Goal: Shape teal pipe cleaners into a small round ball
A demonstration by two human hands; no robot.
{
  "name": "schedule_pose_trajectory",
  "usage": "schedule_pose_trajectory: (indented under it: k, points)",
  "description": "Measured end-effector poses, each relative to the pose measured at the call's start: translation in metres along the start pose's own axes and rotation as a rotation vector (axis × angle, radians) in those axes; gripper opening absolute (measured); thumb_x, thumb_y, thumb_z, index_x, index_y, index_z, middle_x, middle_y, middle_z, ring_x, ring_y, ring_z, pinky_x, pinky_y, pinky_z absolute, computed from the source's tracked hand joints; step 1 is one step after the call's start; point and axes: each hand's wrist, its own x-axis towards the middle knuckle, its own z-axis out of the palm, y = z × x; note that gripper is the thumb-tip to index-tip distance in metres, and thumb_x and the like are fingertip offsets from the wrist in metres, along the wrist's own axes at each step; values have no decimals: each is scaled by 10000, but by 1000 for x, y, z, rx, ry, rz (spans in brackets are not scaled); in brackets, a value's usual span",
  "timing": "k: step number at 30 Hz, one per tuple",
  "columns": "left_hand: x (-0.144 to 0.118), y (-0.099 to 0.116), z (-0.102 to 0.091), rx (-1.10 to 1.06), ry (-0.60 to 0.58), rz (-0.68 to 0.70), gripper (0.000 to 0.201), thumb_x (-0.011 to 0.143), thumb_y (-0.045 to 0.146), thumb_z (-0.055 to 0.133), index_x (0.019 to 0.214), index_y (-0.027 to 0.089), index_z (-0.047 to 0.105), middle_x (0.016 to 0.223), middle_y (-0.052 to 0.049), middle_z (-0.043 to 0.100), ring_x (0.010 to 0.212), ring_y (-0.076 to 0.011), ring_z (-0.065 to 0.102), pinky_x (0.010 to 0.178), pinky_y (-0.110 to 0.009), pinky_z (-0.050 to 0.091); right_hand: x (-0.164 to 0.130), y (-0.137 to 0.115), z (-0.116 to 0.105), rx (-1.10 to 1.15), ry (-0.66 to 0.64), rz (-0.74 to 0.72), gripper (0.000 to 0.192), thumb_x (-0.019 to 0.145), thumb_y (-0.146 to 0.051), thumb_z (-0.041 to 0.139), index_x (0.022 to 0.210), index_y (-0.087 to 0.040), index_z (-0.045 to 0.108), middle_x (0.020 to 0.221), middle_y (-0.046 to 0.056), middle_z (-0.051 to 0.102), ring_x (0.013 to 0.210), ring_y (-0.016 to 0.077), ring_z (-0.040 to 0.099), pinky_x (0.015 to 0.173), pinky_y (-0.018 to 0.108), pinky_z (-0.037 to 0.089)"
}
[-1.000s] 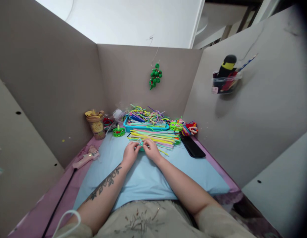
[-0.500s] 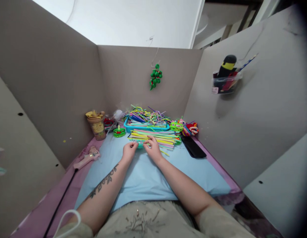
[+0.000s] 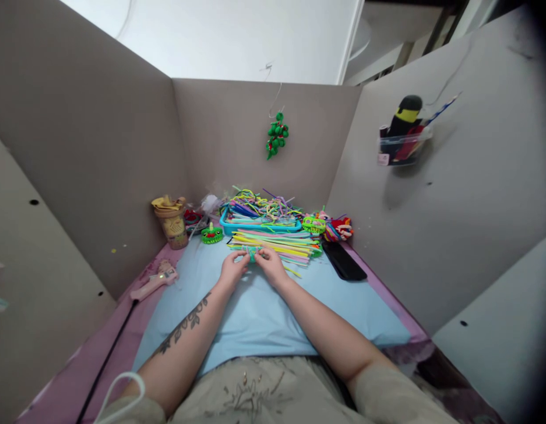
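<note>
Three grey partition panels (image 3: 255, 135) enclose the bench (image 3: 379, 294), which carries a pale blue sheet (image 3: 255, 312). At the far edge of that sheet lies a flat stack of straight pipe cleaners (image 3: 282, 242), with a turquoise tray (image 3: 255, 227) of loose ones behind it, a black flat case (image 3: 343, 262) to the right and a pink glue gun (image 3: 152, 282) to the left. Both hands meet just in front of the stack: left hand (image 3: 232, 272) and right hand (image 3: 271, 268) each pinch one small teal pipe-cleaner piece (image 3: 253, 254), fingers closed on its opposite ends. The piece sits between the fingertips, raised slightly off the sheet; whether it touches the stack cannot be told. Judged from its look, it is very light, fuzzy, easily bent and shape-holding, best gripped near the ends.
</note>
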Motion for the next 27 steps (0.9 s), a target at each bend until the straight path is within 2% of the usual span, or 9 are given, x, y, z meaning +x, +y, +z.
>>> schedule_pose_trajectory:
  k: [4,8,15,19,23,27]
  points:
    - [-3,4,2,-79,-99,-7,451,542,441,747,842,111,682,867,-90,666,725,-158,605,621,-250,497,-2,-8,6,279,58,165,255,586,-367,710,687,-193,555,762,4,604,752,168,578,709,317,498]
    - [-4,4,2,19,-70,54,410,580,455,714,813,118,686,833,-77,670,710,-163,599,584,-243,482,-4,-17,7,460,68,271,348,514,-336,762,746,-197,543,782,-10,614,695,144,577,679,316,513]
    - [-3,1,1,103,-40,126,318,641,406,655,806,135,661,874,-63,666,686,-155,609,576,-242,490,-5,-18,5,497,-43,334,337,487,-321,797,672,-173,557,691,-24,582,645,111,562,668,295,510]
    - [-1,-1,0,147,-49,166,297,667,395,630,811,136,656,855,-58,670,676,-154,613,577,-235,487,-5,-17,4,511,-39,336,336,479,-308,803,664,-170,559,690,-20,588,653,114,569,689,310,513]
    - [-1,0,-2,227,26,233,283,674,370,629,850,149,645,826,-39,677,615,-141,608,553,-230,468,-5,-17,6,481,-1,300,317,492,-303,792,676,-178,566,710,-13,605,676,124,582,697,305,508]
    - [0,-1,-4,310,110,308,191,663,312,647,786,167,674,881,-55,696,720,-176,643,699,-282,497,-5,-16,7,436,57,262,286,503,-303,772,667,-183,571,723,-13,607,685,127,579,710,305,498]
